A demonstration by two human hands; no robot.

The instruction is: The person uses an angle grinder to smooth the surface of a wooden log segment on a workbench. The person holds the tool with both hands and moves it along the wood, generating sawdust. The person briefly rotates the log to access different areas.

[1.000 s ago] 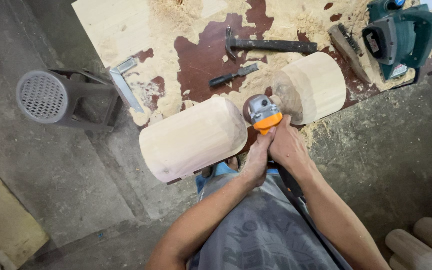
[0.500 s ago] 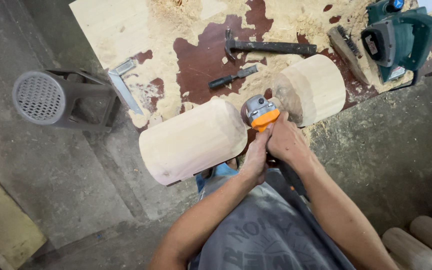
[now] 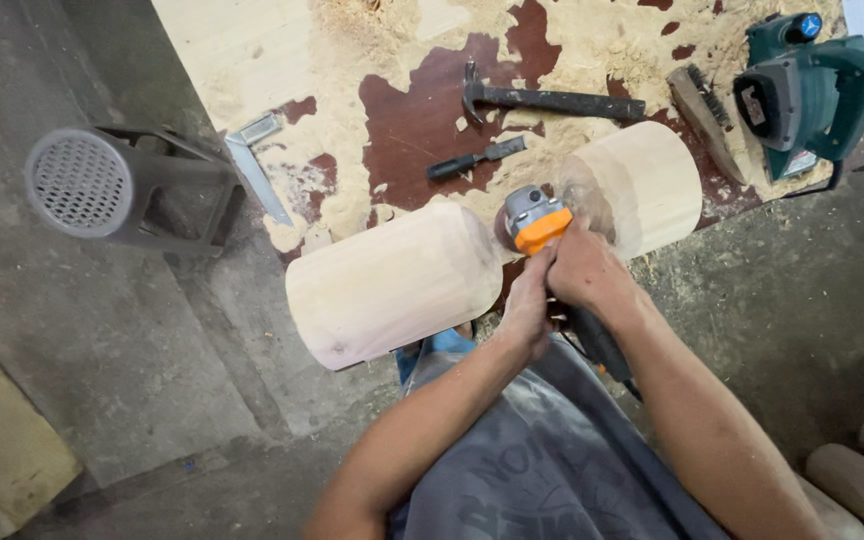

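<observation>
Grinder (image 3: 534, 222) was gripped tightly by both hands, left hand (image 3: 529, 305), right hand (image 3: 585, 275), at groove in log (image 3: 402, 280). Ends already rounded; middle groove unfinished. Hammer (image 3: 552, 100) at 12 o'clock.

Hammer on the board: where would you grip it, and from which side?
Grip the hammer by its dark straight handle, near the right end, coming from above. It lies flat on the board with its head to the left, the handle bare and free of other tools.
</observation>
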